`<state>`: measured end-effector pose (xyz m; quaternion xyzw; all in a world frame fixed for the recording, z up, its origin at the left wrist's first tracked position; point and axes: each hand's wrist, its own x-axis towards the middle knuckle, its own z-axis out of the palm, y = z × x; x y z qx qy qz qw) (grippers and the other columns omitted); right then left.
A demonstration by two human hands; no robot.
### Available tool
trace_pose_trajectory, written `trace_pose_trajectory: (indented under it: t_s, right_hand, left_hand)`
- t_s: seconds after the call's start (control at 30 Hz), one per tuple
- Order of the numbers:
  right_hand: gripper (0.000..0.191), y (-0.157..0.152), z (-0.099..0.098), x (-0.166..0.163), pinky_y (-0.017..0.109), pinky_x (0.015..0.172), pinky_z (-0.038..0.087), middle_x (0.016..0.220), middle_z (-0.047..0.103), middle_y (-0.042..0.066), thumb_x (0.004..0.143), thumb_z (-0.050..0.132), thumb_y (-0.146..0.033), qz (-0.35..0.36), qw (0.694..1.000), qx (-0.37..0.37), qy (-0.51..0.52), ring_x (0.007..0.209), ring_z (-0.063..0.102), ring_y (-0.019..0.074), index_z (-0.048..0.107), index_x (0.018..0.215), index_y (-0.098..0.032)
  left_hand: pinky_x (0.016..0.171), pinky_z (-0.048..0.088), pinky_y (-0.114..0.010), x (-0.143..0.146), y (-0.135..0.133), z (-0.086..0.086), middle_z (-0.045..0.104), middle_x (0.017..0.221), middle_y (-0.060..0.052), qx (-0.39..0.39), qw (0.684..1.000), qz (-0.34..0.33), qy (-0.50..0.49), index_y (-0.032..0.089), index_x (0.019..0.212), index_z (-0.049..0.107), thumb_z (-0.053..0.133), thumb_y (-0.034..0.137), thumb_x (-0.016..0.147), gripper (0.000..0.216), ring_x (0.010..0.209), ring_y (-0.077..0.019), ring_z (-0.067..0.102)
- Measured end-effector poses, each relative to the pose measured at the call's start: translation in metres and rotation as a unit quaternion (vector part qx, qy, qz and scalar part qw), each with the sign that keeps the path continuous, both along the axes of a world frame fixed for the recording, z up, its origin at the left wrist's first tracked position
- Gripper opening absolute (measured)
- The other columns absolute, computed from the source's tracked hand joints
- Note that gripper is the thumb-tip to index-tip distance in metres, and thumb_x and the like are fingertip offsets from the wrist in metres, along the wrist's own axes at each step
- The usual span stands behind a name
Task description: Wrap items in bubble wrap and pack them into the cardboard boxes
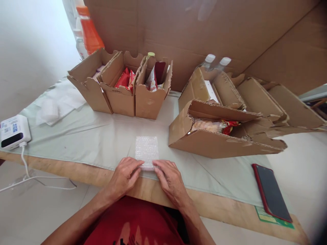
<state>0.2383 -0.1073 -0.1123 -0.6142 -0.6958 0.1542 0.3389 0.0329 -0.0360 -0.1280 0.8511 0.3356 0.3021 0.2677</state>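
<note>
A small sheet of clear bubble wrap (pixel 146 148) lies flat near the table's front edge. Its near end looks folded or rolled over between my hands. My left hand (pixel 125 174) pinches the near left corner between thumb and fingers. On the near right corner, my right hand (pixel 170 177) has a matching pinch. Whether anything is wrapped inside the near end cannot be made out. Both wrists rest by the wooden edge, close to my red shirt.
Cardboard bins (pixel 148 103) with red packets stand at the back left. Another carton (pixel 204 146) with packaged food lies at right, before more bins. A phone (pixel 272 192) sits far right, a white device (pixel 15 131) with a cable far left, near crumpled wrap (pixel 49 110).
</note>
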Motion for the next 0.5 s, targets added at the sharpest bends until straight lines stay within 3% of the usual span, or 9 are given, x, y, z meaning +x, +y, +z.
trace_pose_trajectory:
  t_s: [0.1,0.23,0.4,0.5]
  right_hand:
    - [0.032,-0.002,-0.001,0.002,0.041,0.094,0.052,0.119,0.072,0.010,0.099,0.056,-0.026,-0.049,0.998,0.045,-0.005,0.110,0.066,0.0240,0.062,0.131,-0.023]
    - [0.039,-0.006,-0.005,-0.001,0.043,0.096,0.049,0.127,0.069,0.011,0.097,0.055,-0.015,-0.066,0.988,0.126,-0.063,0.120,0.062,0.0254,0.058,0.134,-0.024]
    - [0.040,0.005,-0.015,-0.008,0.046,0.099,0.045,0.137,0.065,0.011,0.095,0.049,-0.009,-0.003,0.984,0.068,-0.166,0.136,0.051,0.0292,0.063,0.131,-0.022]
    - [0.037,0.016,-0.024,-0.009,0.045,0.098,0.045,0.135,0.067,0.011,0.094,0.050,-0.007,0.010,0.980,0.045,-0.194,0.136,0.050,0.0305,0.066,0.125,-0.019]
  left_hand:
    - [0.079,0.056,-0.036,0.003,0.009,0.000,0.078,0.097,-0.007,-0.034,0.999,0.027,0.006,0.019,0.113,0.069,0.053,0.015,0.093,0.026,0.085,-0.0205,0.071]
    - [0.079,0.057,-0.034,0.008,0.021,-0.002,0.078,0.104,-0.007,-0.042,0.997,0.071,0.013,0.019,0.116,0.069,0.055,0.018,0.093,0.027,0.083,-0.0194,0.071]
    - [0.079,0.055,-0.034,0.017,0.031,-0.008,0.074,0.088,-0.004,-0.010,0.996,0.086,0.034,0.020,0.118,0.067,0.056,0.019,0.092,0.028,0.076,-0.0183,0.067]
    - [0.076,0.056,-0.033,0.020,0.032,-0.007,0.071,0.095,-0.006,-0.006,0.995,0.098,0.029,0.019,0.121,0.065,0.055,0.020,0.093,0.030,0.079,-0.0183,0.066]
